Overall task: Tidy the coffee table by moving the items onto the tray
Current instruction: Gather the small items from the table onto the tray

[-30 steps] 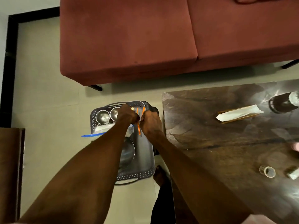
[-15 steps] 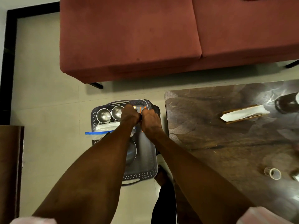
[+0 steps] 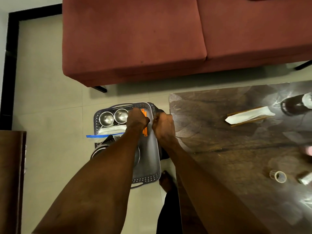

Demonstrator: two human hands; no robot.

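Note:
A grey perforated tray [image 3: 149, 162] sits on the floor beside the dark coffee table [image 3: 219, 149]. It holds two steel cups [image 3: 106, 118], a clear bag with a blue strip [image 3: 104, 136], a steel plate [image 3: 137, 155] and orange sticks [image 3: 144, 132]. My left hand [image 3: 136, 118] is curled over the orange sticks at the tray's far right. My right hand [image 3: 163, 124] hovers just right of them over the tray's rim, fingers curled, nothing seen in it. On the table lie a napkin on a wooden holder [image 3: 248, 115], a dark bottle [image 3: 293, 105] and a small clear glass [image 3: 278, 176].
A red sofa [image 3: 135, 39] stands behind the tray and table. Dark wooden furniture [image 3: 10, 174] fills the lower left. A small metallic item [image 3: 305, 179] and a pink object [image 3: 308, 150] lie at the table's right edge. My foot [image 3: 166, 181] is between tray and table.
Both hands held the orange sticks together over the tray. Now my right hand has let go and drawn to the right, while the left stays on them.

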